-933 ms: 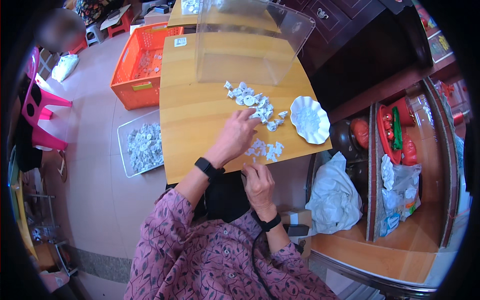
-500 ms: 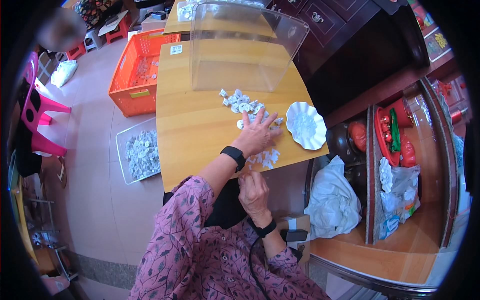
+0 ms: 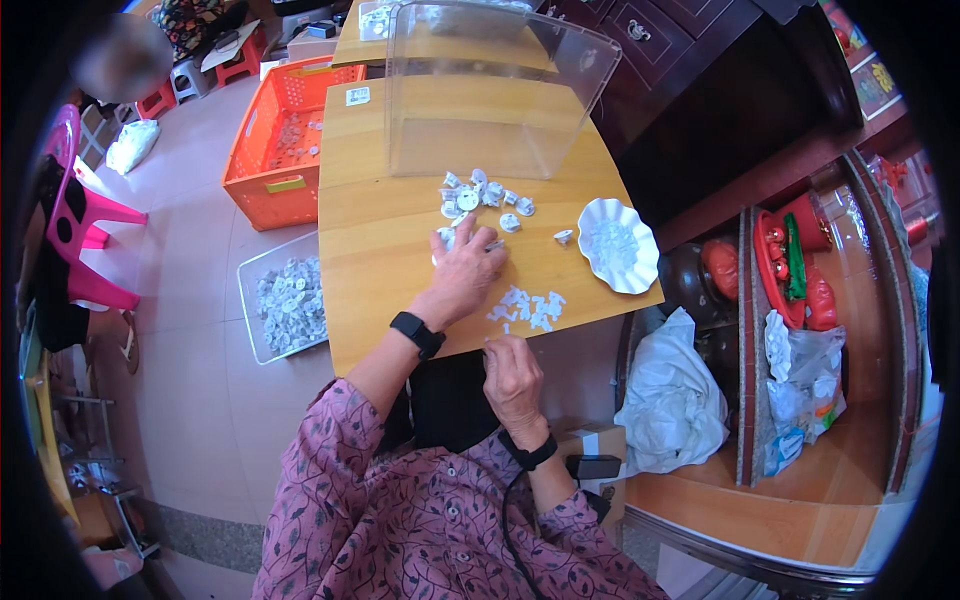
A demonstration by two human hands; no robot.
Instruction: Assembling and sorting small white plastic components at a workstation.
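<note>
On the wooden table my left hand reaches into a loose pile of small round white plastic parts. Its fingers are spread and touch some parts, partly covering them. My right hand is closed in a pinch at the table's near edge; whatever is between its fingertips is too small or hidden to make out. Just beyond it lie several small flat white pieces. A single white part sits apart, beside a scalloped white dish holding small clear pieces.
A clear plastic bin stands at the table's far side. On the floor to the left are an orange crate and a clear tub of similar parts. A white bag and open shelves are at the right.
My left hand has moved left across the table, and some round parts lie further left with it. Others are now spread apart on the right. My right hand stays by the near edge.
</note>
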